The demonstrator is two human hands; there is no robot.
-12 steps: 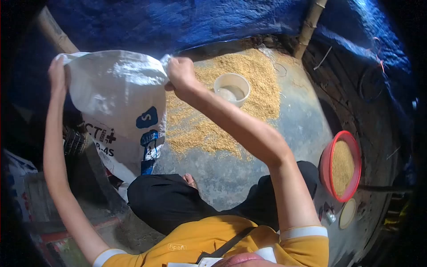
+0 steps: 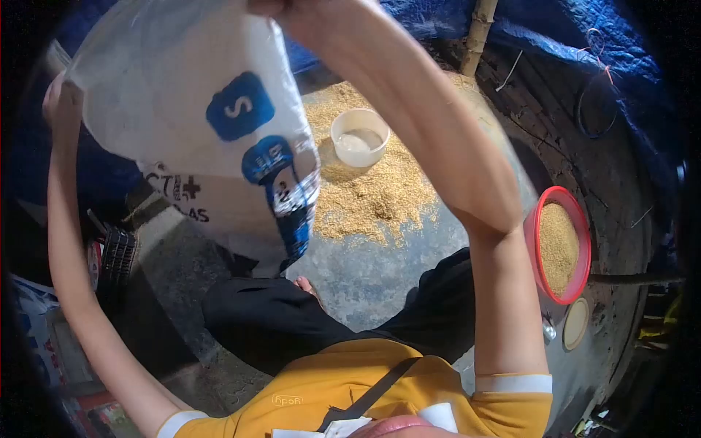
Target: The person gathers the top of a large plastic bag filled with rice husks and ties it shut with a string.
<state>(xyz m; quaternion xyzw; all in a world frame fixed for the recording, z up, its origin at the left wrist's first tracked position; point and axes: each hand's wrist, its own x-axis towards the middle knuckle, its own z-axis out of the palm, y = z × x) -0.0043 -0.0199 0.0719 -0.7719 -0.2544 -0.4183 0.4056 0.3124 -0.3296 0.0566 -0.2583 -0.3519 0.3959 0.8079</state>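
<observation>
A white woven sack (image 2: 175,102) with blue and black print hangs stretched between my raised hands. At the far left, my left hand (image 2: 55,102) is closed on one upper corner of it. My right hand (image 2: 281,6) grips the other upper corner; the top edge of the view cuts off most of its fingers. The sack's lower end hangs just above my left knee. Behind my right forearm, golden grain (image 2: 380,201) lies spread on the grey floor, with a translucent plastic tub (image 2: 358,158) standing on it, holding something pale.
On the right stands a red basin (image 2: 539,252) filled with grain, near a round pale lid (image 2: 576,323). A black plastic crate (image 2: 118,255) is at the left. Blue tarp (image 2: 423,18) and a bamboo pole (image 2: 479,36) stand at the back.
Both arms have shifted, my right hand going up to the top edge of the view. The sack has risen with it, tilted, and come nearer the camera. The view has shifted slightly.
</observation>
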